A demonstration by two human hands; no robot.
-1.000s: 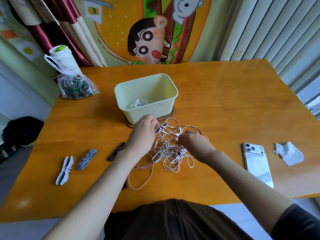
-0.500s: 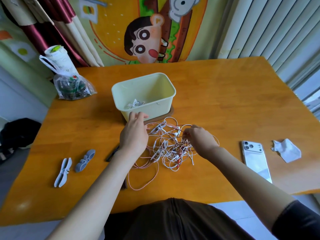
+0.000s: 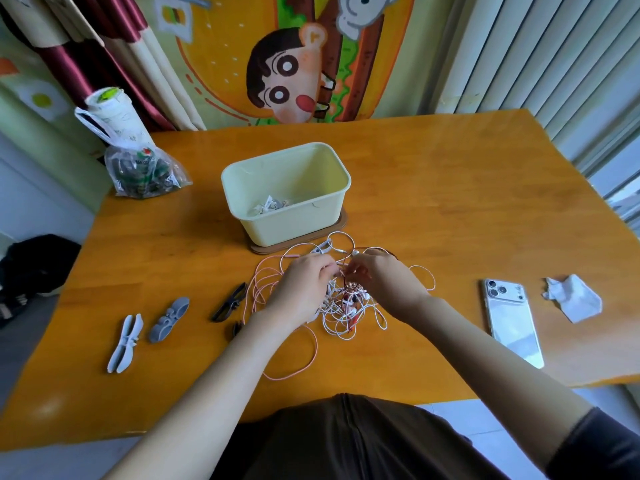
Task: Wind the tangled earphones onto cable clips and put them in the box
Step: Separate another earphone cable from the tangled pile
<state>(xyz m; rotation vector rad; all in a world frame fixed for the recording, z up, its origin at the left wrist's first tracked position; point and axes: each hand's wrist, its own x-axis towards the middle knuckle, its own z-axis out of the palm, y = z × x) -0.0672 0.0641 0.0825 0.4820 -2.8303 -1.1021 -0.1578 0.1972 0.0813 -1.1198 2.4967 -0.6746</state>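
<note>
A tangle of white, pink and red earphones (image 3: 341, 308) lies on the wooden table (image 3: 450, 209) in front of the pale yellow box (image 3: 287, 192). My left hand (image 3: 301, 289) and my right hand (image 3: 384, 282) meet over the heap, fingertips pinching cables at its top. A wound white earphone (image 3: 268, 206) lies inside the box. To the left sit a light blue cable clip (image 3: 125, 342), a grey cable clip (image 3: 169, 318) and a black cable clip (image 3: 229, 302); another black clip (image 3: 236, 329) peeks out by my left forearm.
A white phone (image 3: 512, 320) and a crumpled tissue (image 3: 573, 301) lie at the right. A plastic bag with a white roll (image 3: 138, 164) stands at the back left. The box rests on a brown coaster (image 3: 341, 225).
My left hand has come back from the box's front wall to the tangle. Both hands now meet at the top of the heap.
</note>
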